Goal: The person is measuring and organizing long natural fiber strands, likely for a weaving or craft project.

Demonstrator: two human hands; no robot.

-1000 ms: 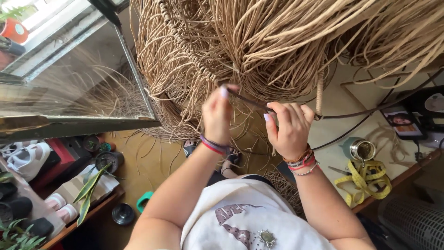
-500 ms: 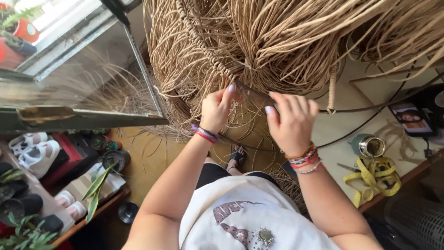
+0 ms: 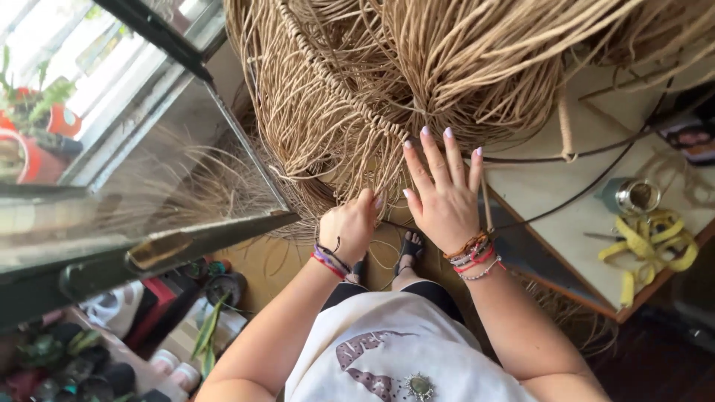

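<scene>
The right hand (image 3: 445, 195) spreads flat and wide on hanging tan cords (image 3: 372, 112) just above it, the left hand (image 3: 350, 227) beside it pinching strands, seemingly mid-knotting; next calls for separating cords.

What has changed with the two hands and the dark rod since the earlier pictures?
The right hand let go of the dark rod and now lies open, fingers spread, on the tan cords. The left hand came down and closed into a fist on some cords. The yellow measuring tape stayed on the table.
</scene>
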